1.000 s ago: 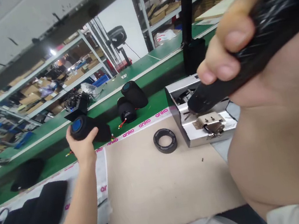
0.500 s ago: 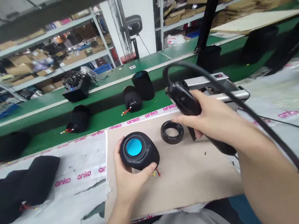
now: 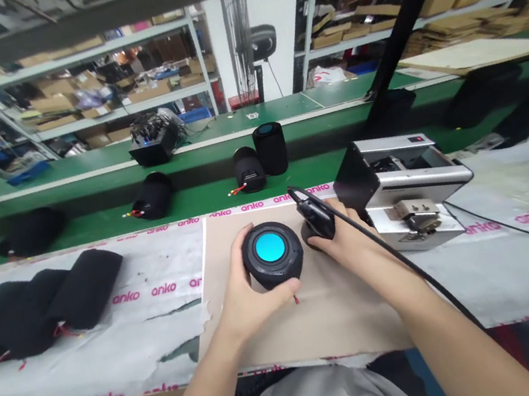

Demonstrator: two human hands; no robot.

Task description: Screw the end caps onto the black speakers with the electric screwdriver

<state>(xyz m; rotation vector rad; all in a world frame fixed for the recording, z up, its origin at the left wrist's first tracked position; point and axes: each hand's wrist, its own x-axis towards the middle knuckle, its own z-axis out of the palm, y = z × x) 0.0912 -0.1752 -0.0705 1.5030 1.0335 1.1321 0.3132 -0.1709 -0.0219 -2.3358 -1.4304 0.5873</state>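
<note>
Anko-printed sheet (image 3: 120, 364), left hand (image 3: 253, 294) holding speaker (image 3: 271, 247)

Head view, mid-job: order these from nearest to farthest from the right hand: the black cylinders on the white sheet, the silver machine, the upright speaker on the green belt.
From the right hand:
1. Silver metal machine, just to its right.
2. Upright black speaker, ahead on the green belt.
3. Black cylinders, far left on the white sheet.

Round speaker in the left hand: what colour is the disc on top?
The disc is bright cyan blue, ringed in black; the head view shows it best.
</note>
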